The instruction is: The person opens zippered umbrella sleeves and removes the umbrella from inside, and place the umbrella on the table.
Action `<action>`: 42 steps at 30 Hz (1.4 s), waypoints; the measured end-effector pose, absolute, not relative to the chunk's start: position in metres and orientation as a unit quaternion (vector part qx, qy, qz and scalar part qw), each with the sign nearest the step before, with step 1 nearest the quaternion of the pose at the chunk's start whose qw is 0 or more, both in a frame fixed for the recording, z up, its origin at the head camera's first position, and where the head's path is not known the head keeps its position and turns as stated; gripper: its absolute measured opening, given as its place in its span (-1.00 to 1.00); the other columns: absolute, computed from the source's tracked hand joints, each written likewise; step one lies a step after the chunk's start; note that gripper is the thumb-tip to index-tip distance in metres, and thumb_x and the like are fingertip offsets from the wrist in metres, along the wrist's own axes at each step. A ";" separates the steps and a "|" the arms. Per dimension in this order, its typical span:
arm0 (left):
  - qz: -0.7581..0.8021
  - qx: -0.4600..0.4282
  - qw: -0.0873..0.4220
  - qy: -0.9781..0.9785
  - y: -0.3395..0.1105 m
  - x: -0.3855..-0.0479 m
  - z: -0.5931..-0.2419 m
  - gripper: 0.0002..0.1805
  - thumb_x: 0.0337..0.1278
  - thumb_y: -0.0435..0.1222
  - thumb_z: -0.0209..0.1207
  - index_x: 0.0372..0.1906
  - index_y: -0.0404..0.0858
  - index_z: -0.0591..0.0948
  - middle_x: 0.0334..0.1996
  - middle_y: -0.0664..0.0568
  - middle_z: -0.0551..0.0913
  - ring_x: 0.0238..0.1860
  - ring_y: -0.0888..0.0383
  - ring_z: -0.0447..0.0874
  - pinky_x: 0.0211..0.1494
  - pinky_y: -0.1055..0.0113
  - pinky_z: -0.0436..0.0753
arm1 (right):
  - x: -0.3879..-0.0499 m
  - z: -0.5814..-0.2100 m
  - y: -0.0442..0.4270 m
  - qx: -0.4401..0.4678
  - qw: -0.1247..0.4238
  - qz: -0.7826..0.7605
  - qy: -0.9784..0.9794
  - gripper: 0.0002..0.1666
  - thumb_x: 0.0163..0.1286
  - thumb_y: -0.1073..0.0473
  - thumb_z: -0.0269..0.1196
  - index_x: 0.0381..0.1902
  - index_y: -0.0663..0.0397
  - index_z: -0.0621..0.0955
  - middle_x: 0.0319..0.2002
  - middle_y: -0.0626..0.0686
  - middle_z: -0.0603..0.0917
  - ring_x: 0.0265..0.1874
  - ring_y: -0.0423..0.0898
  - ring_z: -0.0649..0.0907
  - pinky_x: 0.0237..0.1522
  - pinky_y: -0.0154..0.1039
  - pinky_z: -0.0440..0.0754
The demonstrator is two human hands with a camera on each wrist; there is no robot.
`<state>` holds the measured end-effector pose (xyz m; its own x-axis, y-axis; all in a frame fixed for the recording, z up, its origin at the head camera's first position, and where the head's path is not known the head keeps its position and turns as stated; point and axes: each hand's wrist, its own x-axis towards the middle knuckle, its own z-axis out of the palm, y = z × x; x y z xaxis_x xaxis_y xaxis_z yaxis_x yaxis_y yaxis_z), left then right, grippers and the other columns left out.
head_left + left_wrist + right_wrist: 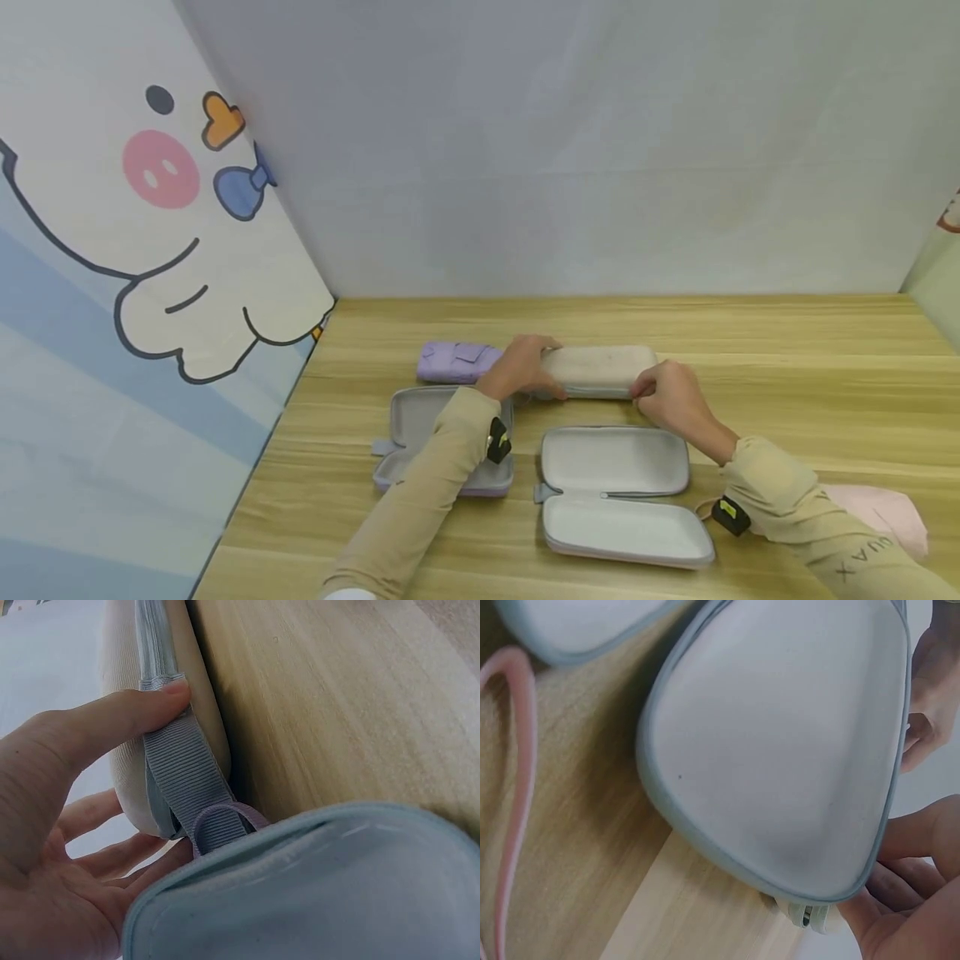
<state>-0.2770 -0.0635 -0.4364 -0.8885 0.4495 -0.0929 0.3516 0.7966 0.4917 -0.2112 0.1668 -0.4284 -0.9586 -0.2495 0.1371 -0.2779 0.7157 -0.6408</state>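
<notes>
A cream zip case (600, 367) with a hard, rounded shell lies closed at the back of the table. My left hand (521, 367) holds its left end; in the left wrist view the thumb (142, 709) presses on a grey ribbed tab (187, 757) there, beside the zipper (156, 637). At the opposite end my right hand (675, 400) has curled fingers and pinches the zipped edge. Whether a zipper pull lies between those fingers cannot be seen. In the right wrist view an open case lid (780, 742) covers most of that spot.
A pale-lined case (615, 462) lies open in front, near the right forearm. Under the left forearm lies another open case (420, 417), grey inside with a purple shell. Behind it is a purple folded item (450, 364). Pink cloth (881, 508) lies at right.
</notes>
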 end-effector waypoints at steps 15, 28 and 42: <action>0.252 0.197 0.100 0.942 -0.063 -0.277 -0.437 -0.14 -0.46 -0.15 0.58 0.17 -0.26 0.52 0.10 -0.08 0.57 0.12 0.03 0.49 0.16 0.28 0.46 | -0.214 -0.431 0.159 0.161 0.025 0.363 -0.917 -0.89 -0.13 0.51 0.25 -0.58 0.33 0.69 -0.60 0.13 0.68 -0.60 -0.10 0.64 -0.56 -0.26 0.59; 0.237 0.184 0.106 0.948 -0.060 -0.280 -0.441 -0.13 -0.45 -0.13 0.58 0.18 -0.24 0.51 0.13 -0.08 0.55 0.17 0.02 0.45 0.20 0.26 0.43 | -0.218 -0.435 0.157 0.166 0.013 0.376 -0.912 -0.87 -0.10 0.54 0.21 -0.56 0.38 0.68 -0.59 0.12 0.68 -0.60 -0.12 0.63 -0.57 -0.30 0.56; 0.253 0.183 0.117 0.943 -0.062 -0.277 -0.438 -0.10 -0.46 -0.13 0.58 0.21 -0.23 0.50 0.15 -0.07 0.53 0.16 0.03 0.45 0.19 0.26 0.44 | -0.218 -0.432 0.145 0.185 0.012 0.375 -0.908 -0.87 -0.13 0.54 0.20 -0.59 0.35 0.67 -0.62 0.12 0.67 -0.62 -0.13 0.62 -0.57 -0.29 0.57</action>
<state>-0.2767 -0.0618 -0.4379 -0.9055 0.4047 -0.1274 0.2865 0.8048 0.5199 -0.2175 0.1450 -0.4316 -0.9310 -0.3277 0.1606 -0.3455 0.6501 -0.6768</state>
